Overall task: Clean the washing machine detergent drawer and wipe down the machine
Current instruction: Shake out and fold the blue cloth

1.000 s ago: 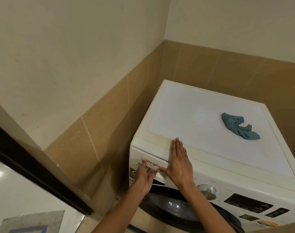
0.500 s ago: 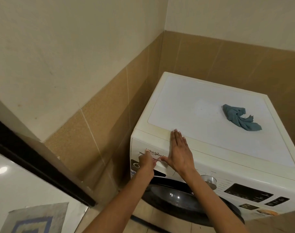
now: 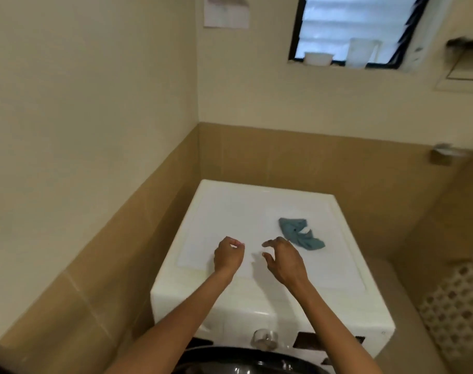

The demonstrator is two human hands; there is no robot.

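A white front-loading washing machine [image 3: 230, 211] stands in the corner. A crumpled teal cloth [image 3: 300, 236] lies on the right part of its lid. Both my hands hover above the front of the lid and hold nothing. My left hand [image 3: 228, 256] is loosely curled, with its fingers bent toward the thumb. My right hand [image 3: 282, 259] has its fingers spread and curved, a short way left of the cloth. The control dial [image 3: 263, 338] and the dark door [image 3: 257, 365] show at the bottom. My left forearm covers the detergent drawer area.
Tan tiled walls close in on the machine's left and back. A white perforated laundry basket [image 3: 459, 306] stands on the right. A window [image 3: 346, 28] with containers on its sill is high on the back wall, and a metal fixture [image 3: 443, 153] is on the right.
Both hands have left the drawer front and lid edge and risen over the lid, empty. The view has tilted up and now takes in the window and the basket.
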